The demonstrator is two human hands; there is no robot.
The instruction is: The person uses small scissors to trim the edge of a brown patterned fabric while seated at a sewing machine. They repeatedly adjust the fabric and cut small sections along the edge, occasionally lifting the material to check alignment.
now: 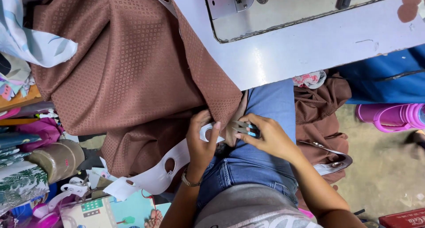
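On a seated person's lap below the sewing bench [310, 46], the left hand [201, 141] pinches a white eyelet strip [155, 175] on brown fabric [133, 73]; the right hand [265, 137] grips small thread snips [242, 128]; trimming appears under way, unfinished.

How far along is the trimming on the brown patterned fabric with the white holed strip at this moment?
Done: nothing certain; several holes already show in the white holed strip. In hand: the left hand pinches the strip against the brown patterned fabric, and the right hand brings small metal thread snips to that spot. Left: cannot tell; most of the strip hangs loose.
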